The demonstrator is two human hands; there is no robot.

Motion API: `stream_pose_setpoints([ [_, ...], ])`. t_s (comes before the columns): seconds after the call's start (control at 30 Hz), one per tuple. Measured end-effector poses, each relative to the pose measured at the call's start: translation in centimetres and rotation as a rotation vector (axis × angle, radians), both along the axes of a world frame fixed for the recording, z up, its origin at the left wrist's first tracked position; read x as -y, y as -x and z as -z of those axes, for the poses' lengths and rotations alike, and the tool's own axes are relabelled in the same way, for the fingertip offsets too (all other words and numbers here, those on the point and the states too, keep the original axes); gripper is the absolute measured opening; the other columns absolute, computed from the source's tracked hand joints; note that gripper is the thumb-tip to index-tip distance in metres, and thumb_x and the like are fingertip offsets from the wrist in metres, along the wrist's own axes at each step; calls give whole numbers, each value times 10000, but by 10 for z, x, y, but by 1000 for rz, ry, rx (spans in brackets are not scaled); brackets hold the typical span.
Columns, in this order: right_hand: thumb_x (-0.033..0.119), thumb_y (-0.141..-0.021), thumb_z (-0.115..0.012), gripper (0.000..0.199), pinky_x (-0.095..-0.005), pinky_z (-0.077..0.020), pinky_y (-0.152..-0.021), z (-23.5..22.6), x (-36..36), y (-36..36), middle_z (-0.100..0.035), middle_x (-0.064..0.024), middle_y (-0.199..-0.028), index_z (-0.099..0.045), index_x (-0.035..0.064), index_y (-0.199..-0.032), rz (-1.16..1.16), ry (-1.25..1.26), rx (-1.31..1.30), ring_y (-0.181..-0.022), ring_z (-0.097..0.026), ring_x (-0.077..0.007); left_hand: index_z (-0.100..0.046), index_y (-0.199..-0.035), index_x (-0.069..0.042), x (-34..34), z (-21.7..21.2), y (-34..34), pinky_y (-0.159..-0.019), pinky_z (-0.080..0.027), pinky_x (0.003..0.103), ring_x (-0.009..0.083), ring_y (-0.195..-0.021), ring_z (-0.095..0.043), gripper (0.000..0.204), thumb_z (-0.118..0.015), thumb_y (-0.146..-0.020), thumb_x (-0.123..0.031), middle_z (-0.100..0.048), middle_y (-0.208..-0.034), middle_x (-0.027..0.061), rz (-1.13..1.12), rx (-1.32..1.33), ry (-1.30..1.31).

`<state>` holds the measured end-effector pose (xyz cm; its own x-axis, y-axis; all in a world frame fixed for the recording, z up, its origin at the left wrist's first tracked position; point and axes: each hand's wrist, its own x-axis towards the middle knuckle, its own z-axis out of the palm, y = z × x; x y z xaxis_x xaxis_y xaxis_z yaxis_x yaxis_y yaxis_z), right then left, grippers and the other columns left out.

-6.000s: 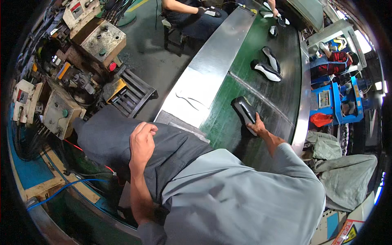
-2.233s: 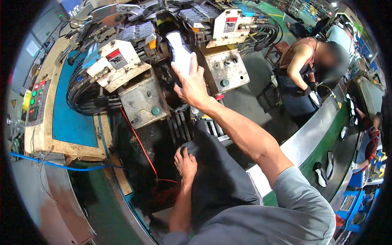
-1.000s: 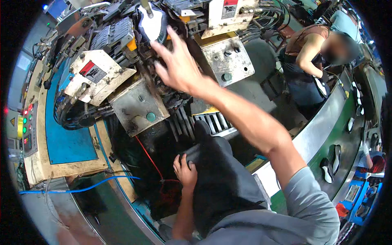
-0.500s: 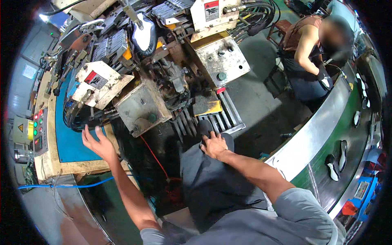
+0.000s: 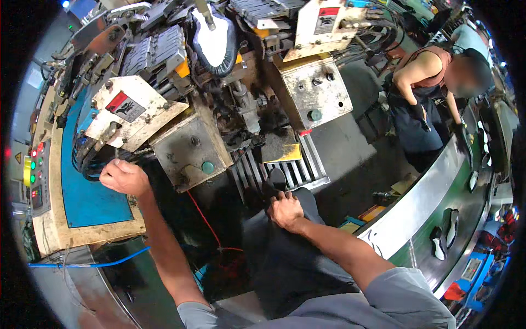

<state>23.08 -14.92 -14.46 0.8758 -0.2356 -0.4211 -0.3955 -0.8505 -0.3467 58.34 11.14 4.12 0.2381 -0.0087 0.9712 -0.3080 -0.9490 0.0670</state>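
Observation:
My left hand [image 5: 125, 178] is raised beside the hoses of the machine's left part, over the edge of a blue panel [image 5: 93, 200]. Its fingers are curled in, and anything inside them is hidden. On my dark-trousered knee [image 5: 307, 203] rests my right hand [image 5: 286, 211], its fingers bent and drawn together with nothing visible in them. Ahead, the machine holds a shoe [image 5: 215, 44] with its white underside facing me and a dark rim around it. Below the shoe, two grimy metal boxes with knobs, a left box [image 5: 189, 151] and a right box [image 5: 315, 93], flank the machine's middle.
A control panel [image 5: 37, 172] with lit buttons stands at far left. Near the floor lies a slatted metal grate [image 5: 313, 159] with a yellow-edged pedal plate [image 5: 282, 156]. On the right, a green conveyor [image 5: 422, 263] carries several shoes [image 5: 438, 243]. A co-worker [image 5: 422, 98] stands beyond it.
My left hand has gone from spread fingers to curled ones, slightly lower. My right hand's fingers have drawn in on the knee. The view has shifted, and the co-worker's arm now reaches toward the conveyor.

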Motion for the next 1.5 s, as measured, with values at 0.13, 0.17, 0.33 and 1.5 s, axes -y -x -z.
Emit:
stream_pose_setpoints([
  [0.13, 295, -1044, -485, 386, -558, -484, -1093, 3, -14, -11, -617, -198, -1402, -739, 85, -1246, -26, -17, -49, -1329, -559, -429, -710, -957, -46, 0, 5, -5, -868, -488, 515, 375, -997, -591, 162, -617, -987, -175, -578, -1037, 163, -11, 17, -11],
  [0.17, 286, -1047, -484, 378, -563, -480, -1096, 4, -18, -12, -618, -193, -1402, -742, 87, -1238, -45, -8, -50, -1330, -556, -426, -710, -957, -46, -1, 5, -5, -868, -488, 515, 375, -997, -591, 162, -617, -987, -175, -578, -1037, 163, -12, 18, -15],
  [0.33, 368, -956, -638, 398, -533, -522, -1039, 20, -28, -13, -665, -166, -1312, -765, 97, -1220, -43, 40, 45, -1255, -612, -383, -726, -987, -24, -2, 6, -7, -862, -494, 528, 377, -995, -592, 197, -617, -994, -188, -600, -1045, 167, -42, 15, 12],
  [1.5, 400, -931, -638, 406, -537, -528, -1017, 36, -5, 1, -670, -171, -1279, -765, 96, -1167, 41, 16, 128, -1216, -619, -395, -758, -1036, -15, 1, 9, -6, -910, -500, 509, 356, -1034, -598, 209, -630, -1010, -179, -619, -1080, 163, -40, -14, -1],
])
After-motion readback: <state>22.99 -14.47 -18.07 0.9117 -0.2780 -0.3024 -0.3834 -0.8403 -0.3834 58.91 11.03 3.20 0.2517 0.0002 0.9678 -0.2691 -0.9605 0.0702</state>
